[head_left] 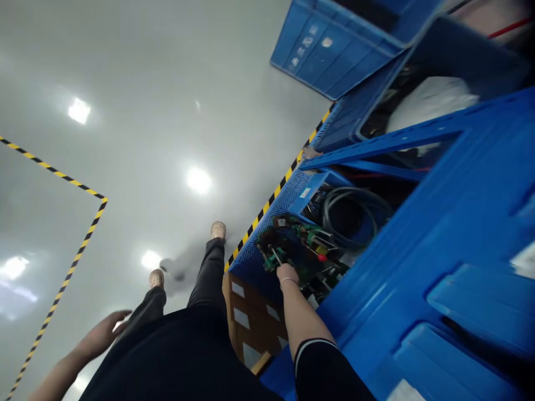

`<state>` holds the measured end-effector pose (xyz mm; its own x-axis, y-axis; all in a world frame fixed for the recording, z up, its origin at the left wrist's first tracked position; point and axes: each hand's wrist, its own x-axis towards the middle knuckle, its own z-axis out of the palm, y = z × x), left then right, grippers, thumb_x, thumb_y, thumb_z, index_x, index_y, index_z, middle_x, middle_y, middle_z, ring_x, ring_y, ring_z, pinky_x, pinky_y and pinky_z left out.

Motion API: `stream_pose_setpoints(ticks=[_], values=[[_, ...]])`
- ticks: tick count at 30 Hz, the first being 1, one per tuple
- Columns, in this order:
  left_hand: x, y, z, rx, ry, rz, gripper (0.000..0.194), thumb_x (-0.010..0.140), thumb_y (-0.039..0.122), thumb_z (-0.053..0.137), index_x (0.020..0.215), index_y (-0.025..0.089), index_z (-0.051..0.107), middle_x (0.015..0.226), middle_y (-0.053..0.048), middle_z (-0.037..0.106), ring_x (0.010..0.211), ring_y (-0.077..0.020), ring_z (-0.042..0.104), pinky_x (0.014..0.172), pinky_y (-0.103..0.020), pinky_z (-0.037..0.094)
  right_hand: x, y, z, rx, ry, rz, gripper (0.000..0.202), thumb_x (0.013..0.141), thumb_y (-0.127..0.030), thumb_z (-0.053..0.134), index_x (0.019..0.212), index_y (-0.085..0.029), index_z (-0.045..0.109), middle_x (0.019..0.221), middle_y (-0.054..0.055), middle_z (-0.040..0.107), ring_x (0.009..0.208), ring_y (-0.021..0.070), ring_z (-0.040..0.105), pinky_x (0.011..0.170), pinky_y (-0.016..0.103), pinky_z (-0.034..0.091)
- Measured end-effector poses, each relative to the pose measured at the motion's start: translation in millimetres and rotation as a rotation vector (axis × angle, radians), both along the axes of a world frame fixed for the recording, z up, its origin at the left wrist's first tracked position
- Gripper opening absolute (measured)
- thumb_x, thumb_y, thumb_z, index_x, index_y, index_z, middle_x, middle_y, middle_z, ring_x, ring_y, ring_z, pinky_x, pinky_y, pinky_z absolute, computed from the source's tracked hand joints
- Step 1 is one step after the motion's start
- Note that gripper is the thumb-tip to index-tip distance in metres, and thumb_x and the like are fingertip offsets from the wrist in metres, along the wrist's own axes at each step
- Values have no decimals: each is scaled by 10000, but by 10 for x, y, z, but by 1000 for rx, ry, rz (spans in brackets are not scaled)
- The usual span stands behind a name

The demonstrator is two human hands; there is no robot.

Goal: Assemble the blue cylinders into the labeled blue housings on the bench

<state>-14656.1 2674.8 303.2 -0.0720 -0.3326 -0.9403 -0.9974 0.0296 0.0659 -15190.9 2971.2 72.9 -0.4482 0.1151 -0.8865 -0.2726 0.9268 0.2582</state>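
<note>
My right hand (287,273) reaches down into a blue bin (246,262) on the lower shelf. Its fingers are closed around the silver rod (276,256) of a green metal tool (270,262), whose exact kind I cannot make out. More green metal tools (311,236), one with a red knob (321,258), lie jumbled beside it. My left hand (109,333) hangs by my left leg, its fingers loosely bent and apart, with nothing seen in it.
Cardboard boxes (254,312) with white labels stand near my right leg. A coiled hose (351,211) lies in the neighbouring bin. Blue rack beams (401,133) cross above, and blue crates (334,50) stand beyond. Yellow-black tape (271,200) runs along the floor.
</note>
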Motion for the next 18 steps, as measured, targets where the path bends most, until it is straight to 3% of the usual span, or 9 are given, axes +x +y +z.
stream_pose_setpoints(ticks=[3,5,8,10,13,18], values=[[-616,-350,83,-117,85,117,675,825,750,432,1230,262,665,1280,-104,716,1174,-317,684,1019,-413,543,-90,3,-61,84,-58,5,213,1008,-350,643,1081,-155,687,1144,100,678,1045,233,657,929,428,564],[-917,-505,133,-160,126,159,711,851,763,420,1301,251,623,1330,-98,689,1197,-304,668,1041,-410,530,-63,-60,-52,82,-91,30,225,1015,-359,629,1064,-148,690,1140,98,679,1056,238,653,933,430,559],[-986,-500,201,-126,211,229,693,874,758,428,1340,272,593,1355,-68,673,1238,-284,643,1040,-386,532,138,-245,32,66,-121,94,285,1027,-379,607,1085,-110,679,1138,109,671,1078,258,649,939,444,550],[-752,-355,191,-86,255,268,681,883,738,435,1341,259,588,1353,-74,671,1249,-280,634,1040,-375,530,341,-407,143,57,-131,149,301,1012,-400,630,1098,-114,672,1146,110,670,1077,257,650,949,451,546],[-106,-10,36,-60,233,291,657,912,663,400,1331,194,592,1360,-115,657,1237,-277,640,1038,-365,528,696,-679,429,19,-143,245,297,1000,-415,646,1067,-126,674,1134,104,678,1068,246,650,971,462,533],[1060,645,-439,-75,159,217,515,913,403,405,1284,120,624,1314,-187,669,1190,-312,665,1056,-422,508,1563,-1185,1211,-107,-117,425,306,1020,-427,596,903,-152,667,975,60,693,965,215,657,939,426,518]])
